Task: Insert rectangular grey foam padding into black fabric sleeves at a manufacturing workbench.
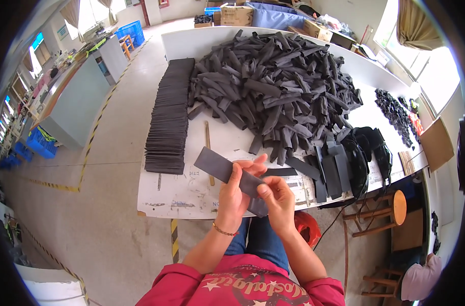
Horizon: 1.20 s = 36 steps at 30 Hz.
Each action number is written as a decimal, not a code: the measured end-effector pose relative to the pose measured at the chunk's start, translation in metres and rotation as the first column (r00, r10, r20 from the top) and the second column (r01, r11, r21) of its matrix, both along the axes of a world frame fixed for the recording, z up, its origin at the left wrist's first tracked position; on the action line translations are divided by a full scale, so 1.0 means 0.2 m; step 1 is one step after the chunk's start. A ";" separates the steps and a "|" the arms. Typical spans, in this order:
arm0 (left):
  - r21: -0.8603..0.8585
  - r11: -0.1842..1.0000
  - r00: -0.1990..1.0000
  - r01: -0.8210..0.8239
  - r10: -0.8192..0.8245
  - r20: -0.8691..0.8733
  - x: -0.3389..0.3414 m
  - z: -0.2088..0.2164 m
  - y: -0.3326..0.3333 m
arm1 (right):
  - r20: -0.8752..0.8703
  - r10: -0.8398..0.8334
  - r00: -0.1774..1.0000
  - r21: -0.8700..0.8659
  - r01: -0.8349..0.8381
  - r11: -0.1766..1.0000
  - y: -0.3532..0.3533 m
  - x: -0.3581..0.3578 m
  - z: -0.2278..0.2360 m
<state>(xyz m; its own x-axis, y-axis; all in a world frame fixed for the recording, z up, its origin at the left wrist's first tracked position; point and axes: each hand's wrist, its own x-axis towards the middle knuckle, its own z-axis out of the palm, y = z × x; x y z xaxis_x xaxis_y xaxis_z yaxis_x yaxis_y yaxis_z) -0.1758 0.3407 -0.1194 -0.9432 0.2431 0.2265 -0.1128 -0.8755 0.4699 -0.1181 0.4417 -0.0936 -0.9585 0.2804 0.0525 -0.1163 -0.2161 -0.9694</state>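
The left hand [231, 197] and right hand [278, 202] are gripping a flat, dark-grey, fabric-like strip [214, 165] over the smooth white tabletop [151, 193]'s front edge, apparently straightening it; the next move is requiring even finger pressure.

A smooth grey floor [125, 219] carries lines of yellow-and-black striped tape [96, 125]. On the left stands a long, pale-grey panelled workbench [71, 120], with open blue plastic crates [41, 144] on the floor beside it. A narrow, dark-red vertical pipe [144, 14] rises at the far end, and brown cardboard boxes [236, 16] sit beyond the white-topped table [151, 199]. Off-white walls [365, 18] enclose the room; strong daylight whitens the large window [439, 76] at right, below a gathered tan fabric curtain [420, 25], and a round-seated wooden stool [400, 206] stands near the table's right side
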 end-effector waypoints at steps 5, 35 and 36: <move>-0.044 0.999 0.994 -0.023 0.027 0.105 0.00 0.04 0.03 | -0.203 -0.064 0.977 0.394 0.141 0.908 0.02 0.02 -0.03; -0.483 0.867 0.952 -0.120 0.239 0.192 0.01 -0.12 -0.05 | 0.102 0.159 0.982 0.260 -0.180 0.949 0.32 0.10 -0.18; -0.516 0.849 0.956 -0.116 0.237 0.175 0.03 -0.11 -0.04 | 0.021 0.153 0.988 0.441 -0.147 0.885 0.33 0.09 -0.15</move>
<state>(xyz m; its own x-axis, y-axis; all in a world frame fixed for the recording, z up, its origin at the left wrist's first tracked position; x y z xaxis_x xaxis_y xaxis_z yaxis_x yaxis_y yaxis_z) -0.1705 0.3326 -0.1423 -0.9908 0.0899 -0.1007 -0.1336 -0.5474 0.8261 -0.1002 0.5081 -0.1228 -0.9855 0.0783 0.1508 -0.1308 0.2164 -0.9675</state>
